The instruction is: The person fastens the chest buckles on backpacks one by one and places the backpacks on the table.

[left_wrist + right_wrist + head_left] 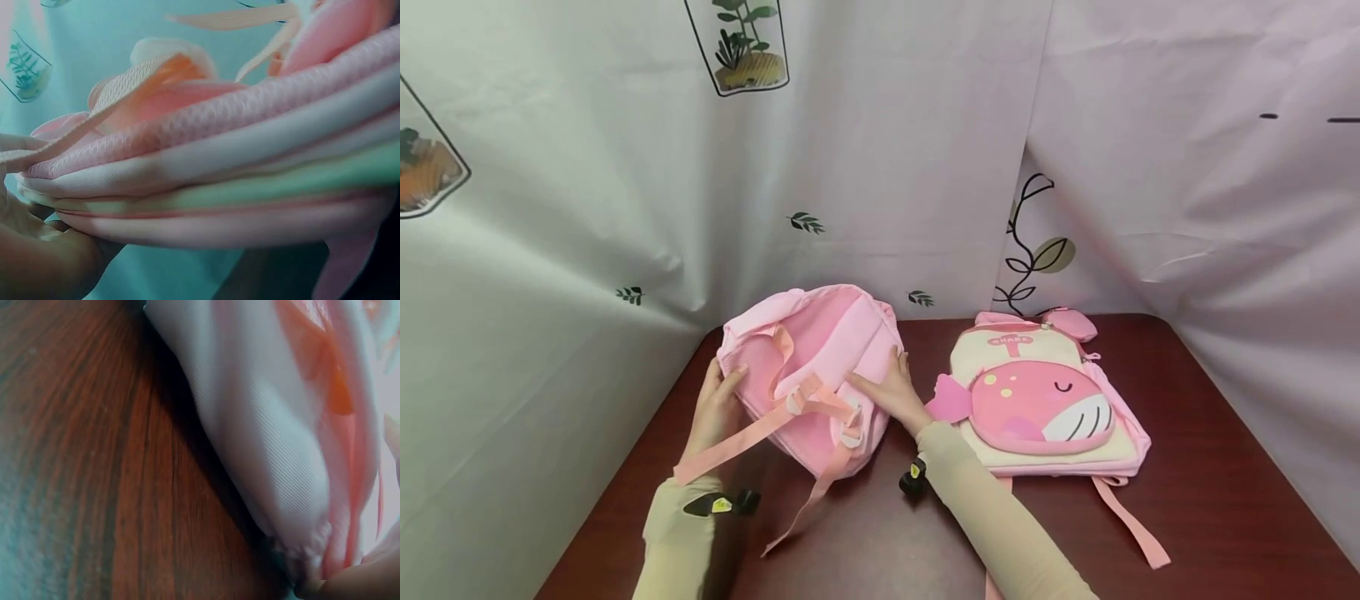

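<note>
The left hand [717, 408] grips the left edge of a pink backpack [827, 358], thumb over the mesh back panel and fingers beneath; the right hand [893, 390] holds the opposite side, its thumb on the back and its fingers wrapping the edge. The pink backpack is above the left half of a dark reddish-brown table [1202, 433], tilted, its back and shoulder straps turned toward the wearer of the head camera; whether its underside touches the table cannot be told. Peach webbing straps [737, 442] hang from white buckles [852, 437], one crossing the left forearm and one trailing toward the near side; the left wrist view shows the bag edge-on, in layers of mesh, pale fabric and a greenish band.

To the right, apart from the pink backpack, a cream-and-pink backpack [1045, 350] lies front up on the table; it bears a whale-shaped pouch [1037, 408] with a tail fin [950, 400] projecting left, near the right wrist; a small pink pouch [1070, 323] sits at its upper right corner. Both forearms wear pale sleeves [992, 517] and black wrist devices [913, 479]; behind stands a pale backdrop [910, 167] printed with plants.
</note>
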`<state>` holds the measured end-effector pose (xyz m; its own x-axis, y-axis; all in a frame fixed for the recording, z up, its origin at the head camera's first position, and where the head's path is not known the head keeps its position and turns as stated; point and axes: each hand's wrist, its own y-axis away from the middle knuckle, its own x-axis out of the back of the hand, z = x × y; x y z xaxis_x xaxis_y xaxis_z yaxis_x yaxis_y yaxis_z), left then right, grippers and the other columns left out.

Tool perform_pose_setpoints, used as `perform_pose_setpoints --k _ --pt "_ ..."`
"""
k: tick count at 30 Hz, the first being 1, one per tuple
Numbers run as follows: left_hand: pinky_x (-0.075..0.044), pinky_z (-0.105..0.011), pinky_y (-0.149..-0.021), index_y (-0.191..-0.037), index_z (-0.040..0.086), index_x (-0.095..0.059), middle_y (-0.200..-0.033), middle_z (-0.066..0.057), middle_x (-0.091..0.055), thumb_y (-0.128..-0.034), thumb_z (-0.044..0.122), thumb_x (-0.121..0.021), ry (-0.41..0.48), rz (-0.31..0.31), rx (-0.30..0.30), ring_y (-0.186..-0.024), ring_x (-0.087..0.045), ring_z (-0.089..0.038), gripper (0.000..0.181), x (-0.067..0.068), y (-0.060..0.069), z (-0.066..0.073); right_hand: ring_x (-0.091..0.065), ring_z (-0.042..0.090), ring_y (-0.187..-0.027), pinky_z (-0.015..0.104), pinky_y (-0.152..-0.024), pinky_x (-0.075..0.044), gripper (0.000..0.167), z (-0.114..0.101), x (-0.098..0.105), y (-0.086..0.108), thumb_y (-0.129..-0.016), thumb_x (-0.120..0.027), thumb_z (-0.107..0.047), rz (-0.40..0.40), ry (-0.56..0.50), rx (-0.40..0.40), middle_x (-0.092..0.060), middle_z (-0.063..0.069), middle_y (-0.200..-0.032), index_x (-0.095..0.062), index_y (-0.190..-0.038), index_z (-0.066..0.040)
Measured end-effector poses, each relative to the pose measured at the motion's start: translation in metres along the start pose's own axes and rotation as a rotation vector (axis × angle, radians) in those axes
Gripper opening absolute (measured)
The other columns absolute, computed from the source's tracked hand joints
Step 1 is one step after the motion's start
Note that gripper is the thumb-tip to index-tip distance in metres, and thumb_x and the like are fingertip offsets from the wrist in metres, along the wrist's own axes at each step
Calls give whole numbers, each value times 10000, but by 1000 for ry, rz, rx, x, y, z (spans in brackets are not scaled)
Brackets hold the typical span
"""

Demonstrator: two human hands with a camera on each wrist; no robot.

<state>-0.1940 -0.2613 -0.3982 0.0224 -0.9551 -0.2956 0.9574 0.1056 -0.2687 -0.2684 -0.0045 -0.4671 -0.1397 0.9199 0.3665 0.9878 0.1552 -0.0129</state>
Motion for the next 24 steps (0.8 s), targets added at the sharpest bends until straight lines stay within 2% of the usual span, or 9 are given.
perform_pose_setpoints --k 4,8,13,17,21,24 --pt "-464 -239 -951 -1312 177 -378 -1287 -10 -472 -1077 82 -427 1 16 45 -1150 -518 -114 258 2 5 -5 17 442 -1510 597 -1193 -121 1199 4 -2 -2 -816 -738 -596 25 28 0 44 289 -1638 -45 -1606 -20" --pt "-496 -239 -872 -1279 173 -394 -1223 -21 -468 -1066 113 -482 -70 46 123 -1054 -546 -107 238 12 6 -5 36 439 -1511 616 -1187 -110 1202 5 -2 -2 -810 -749 -594 32 48 8 52 272 -1644 -42 -1611 -43" --pt "-524 -239 -822 -1225 122 -385 -1124 -5 -481 -1045 113 -529 -221 38 268 -954 -580 -89 230 30 10 -3 52 438 -1512 632 -1181 -105 1211 7 -2 -3 -808 -760 -585 41 98 30 58 259 -1649 -33 -1611 -45" --pt "-524 -224 -846 -1333 12 -346 -1133 -17 -515 -1032 129 -556 -392 7 359 -946 -608 -55 386 42 13 -3 48 438 -1513 635 -1179 -112 1206 8 -2 -3 -804 -779 -553 61 138 61 48 251 -1653 -47 -1609 -34" --pt "-511 -208 -863 -1441 -86 -286 -1202 -118 -553 -1013 174 -590 -592 -27 431 -948 -608 -41 586 51 17 -7 51 424 -1517 603 -1192 -113 1203 6 -2 0 -803 -787 -541 67 182 85 42 230 -1660 -59 -1607 -23" --pt "-531 -295 -906 -1436 -132 -309 -1225 -199 -586 -1000 201 -608 -699 -59 459 -971 -622 -96 625 57 20 -10 46 413 -1521 573 -1202 -118 1200 7 -1 1 -806 -784 -541 61 208 96 43 215 -1664 -60 -1605 -15"
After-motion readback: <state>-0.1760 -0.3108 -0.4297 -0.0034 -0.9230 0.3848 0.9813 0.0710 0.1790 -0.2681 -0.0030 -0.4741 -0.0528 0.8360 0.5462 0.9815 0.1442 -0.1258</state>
